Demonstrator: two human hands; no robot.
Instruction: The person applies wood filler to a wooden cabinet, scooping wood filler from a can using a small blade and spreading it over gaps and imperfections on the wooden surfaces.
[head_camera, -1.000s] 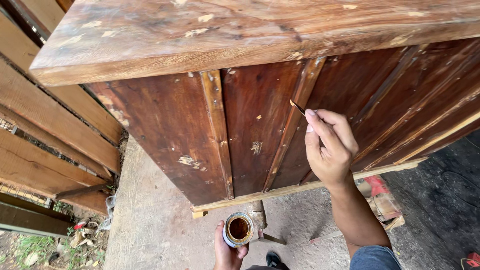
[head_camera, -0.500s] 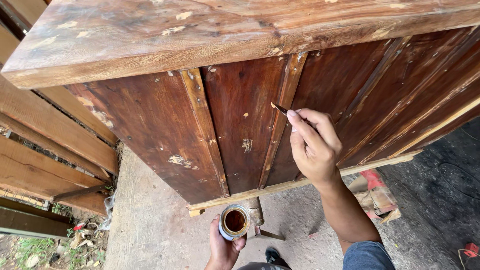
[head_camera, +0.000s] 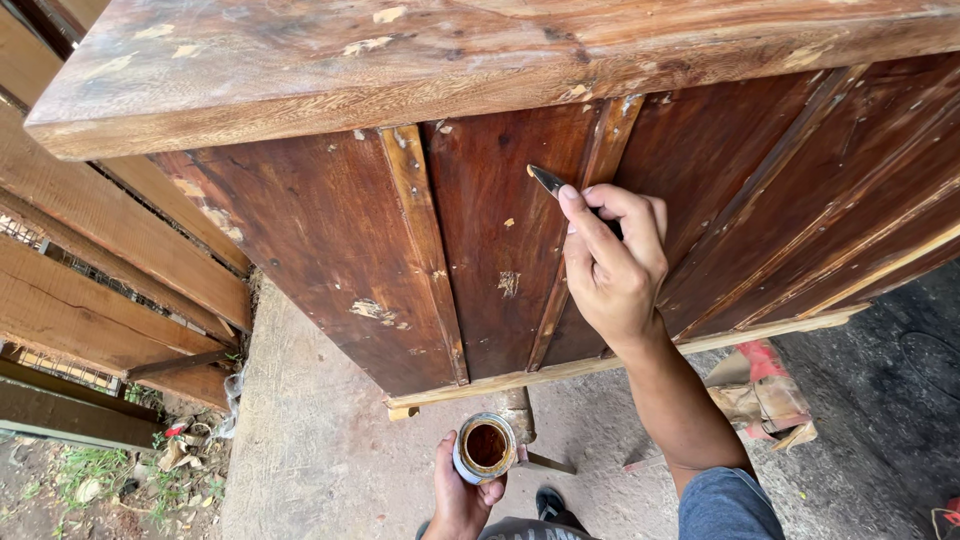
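Right hand (head_camera: 612, 262) hides most of the tool (head_camera: 546, 180); only its tip shows

The right hand (head_camera: 610, 265) has carried the brush (head_camera: 546, 180) leftward across the dark panel (head_camera: 490, 250).

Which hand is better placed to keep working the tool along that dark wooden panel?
Right. The right hand already pinches the thin tool with its tip at the dark panel. The left hand is low, gripping the small open can of brown liquid.

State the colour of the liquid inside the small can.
Reddish brown, seen in the can held by the left hand; head view.
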